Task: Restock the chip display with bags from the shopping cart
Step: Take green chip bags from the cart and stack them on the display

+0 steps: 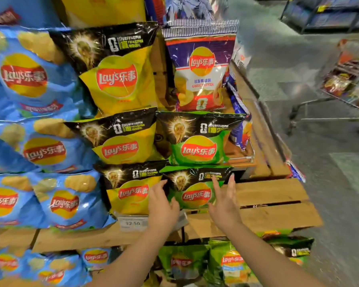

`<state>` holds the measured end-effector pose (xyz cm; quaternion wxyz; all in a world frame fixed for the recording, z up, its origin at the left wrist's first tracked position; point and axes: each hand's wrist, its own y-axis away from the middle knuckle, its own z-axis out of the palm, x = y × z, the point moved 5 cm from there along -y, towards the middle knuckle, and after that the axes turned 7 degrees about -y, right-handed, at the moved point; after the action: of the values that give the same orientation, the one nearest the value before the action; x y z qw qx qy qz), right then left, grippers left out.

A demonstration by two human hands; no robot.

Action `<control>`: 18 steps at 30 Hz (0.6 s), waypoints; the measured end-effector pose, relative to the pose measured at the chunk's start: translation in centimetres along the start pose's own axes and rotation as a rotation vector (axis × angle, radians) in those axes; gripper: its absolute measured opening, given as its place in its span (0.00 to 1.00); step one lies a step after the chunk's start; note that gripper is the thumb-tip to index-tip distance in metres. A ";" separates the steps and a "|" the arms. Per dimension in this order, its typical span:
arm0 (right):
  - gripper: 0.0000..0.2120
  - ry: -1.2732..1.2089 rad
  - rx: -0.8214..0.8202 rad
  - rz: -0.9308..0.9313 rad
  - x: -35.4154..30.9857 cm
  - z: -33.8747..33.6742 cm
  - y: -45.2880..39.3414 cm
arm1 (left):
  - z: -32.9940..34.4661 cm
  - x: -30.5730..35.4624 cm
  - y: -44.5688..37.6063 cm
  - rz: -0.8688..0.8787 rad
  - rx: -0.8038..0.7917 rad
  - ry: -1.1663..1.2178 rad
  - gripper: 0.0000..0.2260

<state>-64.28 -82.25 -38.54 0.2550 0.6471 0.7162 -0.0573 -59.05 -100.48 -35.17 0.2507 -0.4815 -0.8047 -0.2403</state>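
Note:
A green chip bag [195, 188] with a black top stands in the lowest row of the wooden chip display [274, 193]. My left hand [162, 206] rests against its left edge with fingers spread. My right hand [224, 197] lies flat against its right side, fingers straight and apart. Neither hand wraps around the bag. A second green bag [197, 139] stands in the row above. Yellow bags [131, 189] fill the column to the left. The shopping cart [344, 83] with bags in it is at the far right, blurred.
Blue chip bags [39, 146] cover the display's left side. A purple and white garlic butter bag [199, 67] stands at the top. A price tag [133, 223] reads 12.50. More green bags [230, 264] and blue bags fill the shelf below. Grey floor lies to the right.

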 end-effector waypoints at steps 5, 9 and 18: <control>0.34 0.028 -0.080 -0.114 -1.0 0.6 0.6 | 3.0 2.3 0.7 0.444 -0.068 -0.566 0.31; 0.30 -0.074 -0.171 -0.156 -1.3 -0.7 -0.3 | 3.2 3.2 -0.6 0.314 -0.202 -0.743 0.36; 0.27 -0.348 0.039 -0.162 3.3 -7.8 4.7 | 6.3 13.4 4.8 0.516 -0.116 -0.520 0.30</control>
<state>-62.22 -75.36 -32.05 0.3567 0.5726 0.7098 -0.2025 -61.38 -85.70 -30.74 0.0623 -0.7269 -0.6788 -0.0842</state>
